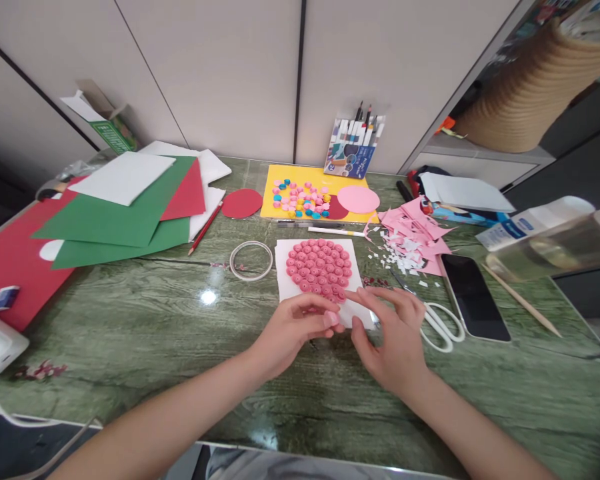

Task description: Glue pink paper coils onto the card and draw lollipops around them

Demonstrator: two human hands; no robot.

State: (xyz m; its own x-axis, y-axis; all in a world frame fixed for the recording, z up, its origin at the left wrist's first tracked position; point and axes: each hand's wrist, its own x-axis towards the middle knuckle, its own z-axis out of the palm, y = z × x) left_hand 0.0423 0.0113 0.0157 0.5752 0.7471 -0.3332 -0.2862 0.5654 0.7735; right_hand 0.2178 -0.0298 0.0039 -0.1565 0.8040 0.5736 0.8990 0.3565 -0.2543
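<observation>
A round cluster of pink coiled paper rosettes (319,265) covers most of a white sheet (283,267). Just in front of it, my left hand (287,333) pinches a small pink paper piece (333,319) between thumb and fingers; its exact shape is partly hidden. My right hand (393,333) is over the sheet's right corner, fingers apart, its index fingertip at the lower right edge of the cluster. Whether that fingertip presses on a rosette, I cannot tell. White-handled scissors (443,327) lie beside my right hand, their blades partly covered by it.
Behind the sheet are a marker (335,231) and a yellow sheet (275,173) bearing coloured paper pieces. A tape roll (251,261) lies left. Pink scraps (415,227), a phone (475,297) and a wooden stick (523,300) are right. Green paper (115,217) lies far left.
</observation>
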